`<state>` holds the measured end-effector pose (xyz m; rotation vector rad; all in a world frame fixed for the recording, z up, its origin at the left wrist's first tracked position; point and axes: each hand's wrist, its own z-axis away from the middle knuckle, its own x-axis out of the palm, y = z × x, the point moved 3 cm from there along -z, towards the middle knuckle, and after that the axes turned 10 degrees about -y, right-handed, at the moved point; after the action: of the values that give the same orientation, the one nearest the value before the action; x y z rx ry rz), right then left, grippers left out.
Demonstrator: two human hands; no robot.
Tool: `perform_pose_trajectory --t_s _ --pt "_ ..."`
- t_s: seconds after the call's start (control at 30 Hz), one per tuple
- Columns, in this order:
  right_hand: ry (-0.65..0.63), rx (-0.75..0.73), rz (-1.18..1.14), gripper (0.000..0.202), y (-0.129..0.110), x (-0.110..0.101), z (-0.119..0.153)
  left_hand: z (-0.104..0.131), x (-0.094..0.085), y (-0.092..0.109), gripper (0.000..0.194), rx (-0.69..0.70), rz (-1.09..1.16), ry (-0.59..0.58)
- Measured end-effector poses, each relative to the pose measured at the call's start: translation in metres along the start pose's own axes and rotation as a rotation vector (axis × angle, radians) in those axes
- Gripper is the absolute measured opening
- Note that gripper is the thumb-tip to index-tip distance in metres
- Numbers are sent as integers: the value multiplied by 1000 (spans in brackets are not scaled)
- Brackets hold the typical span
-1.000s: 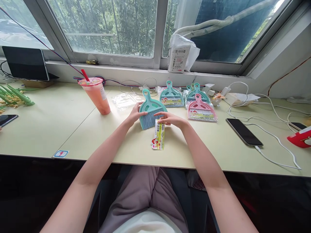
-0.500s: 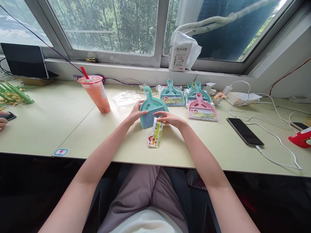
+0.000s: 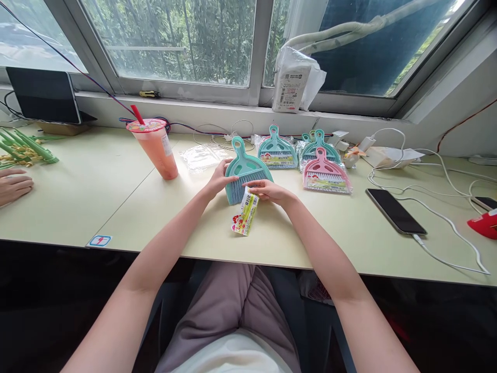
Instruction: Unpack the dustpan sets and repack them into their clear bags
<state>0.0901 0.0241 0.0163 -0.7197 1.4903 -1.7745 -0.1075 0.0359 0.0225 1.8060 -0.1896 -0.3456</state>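
Observation:
A teal dustpan [image 3: 240, 150] with a small brush set in it stands tilted on the table in front of me, its blue-grey bristles [image 3: 235, 190] facing my way. My left hand [image 3: 218, 179] grips its left edge, thumb across the front. Between the thumb and fingers of my right hand [image 3: 272, 191] is a printed label card [image 3: 246, 213], white, yellow and green with red cartoon figures. The card hangs in front of the bristles. Part of the dustpan's lower right side is hidden behind my right hand.
Behind stand wrapped teal dustpan sets [image 3: 274, 147] and a pink set [image 3: 326, 173]. A drink cup [image 3: 155, 150] and clear plastic wrapping [image 3: 203, 157] lie left. Rightward are a phone [image 3: 395, 211] and white cables. Another person's hand [image 3: 14, 186] rests at far left.
The label card's lower end has swung slightly left in my right hand. My left hand keeps its hold. At far left, the other person's hand has come further into view; the dark device there is no longer visible.

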Motion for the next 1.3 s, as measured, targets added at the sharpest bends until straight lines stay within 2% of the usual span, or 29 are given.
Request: perform_pose_trajectory --t_s 0.4,0.67,0.83,1.13,1.3 --pt "-9 21 128 50 -7 -9 11 -1 -1 1 73 -16 -11 -9" --pt "-182 98 318 43 -8 -8 17 -1 0 0 69 1 10 -31" --pt "-221 137 352 41 -14 -10 26 -2 -1 -2 68 10 16 -24" --pt "-187 64 362 45 -22 -15 35 -4 -2 -6 68 12 -23 -28" --pt "-94 79 346 44 -13 -17 26 -8 -6 -21 79 -22 -265 23"
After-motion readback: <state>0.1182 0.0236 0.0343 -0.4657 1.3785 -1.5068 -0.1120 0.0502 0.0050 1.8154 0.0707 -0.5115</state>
